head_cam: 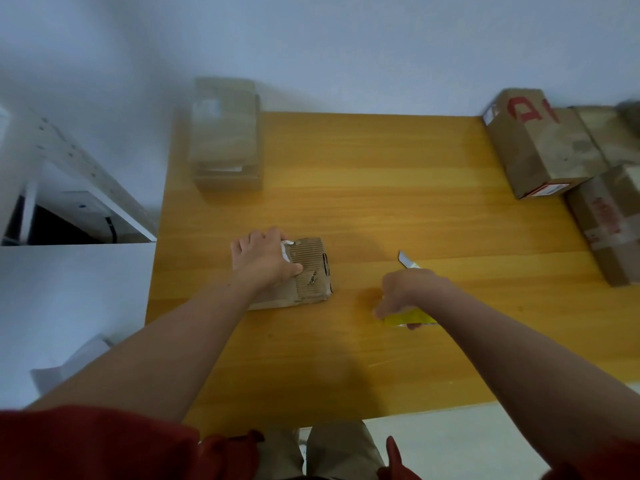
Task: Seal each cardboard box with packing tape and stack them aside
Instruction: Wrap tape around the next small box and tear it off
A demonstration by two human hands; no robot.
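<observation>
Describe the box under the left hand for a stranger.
On the yellow table, look left of centre, toward the person. The flat box lies under the left hand; unlike the far boxes, its top is bare ribbed cardboard.

Six cardboard boxes by best count: one small flat box (308, 271) at the front, a blurred stack of two (225, 133) far left, and at the right a red-lettered box (540, 147), a plain box (606, 133) behind it and a taped box (609, 223). One yellow utility knife (401, 319). Two hands: left hand (259, 261), right hand (408, 292). One wooden table (381, 185).
</observation>
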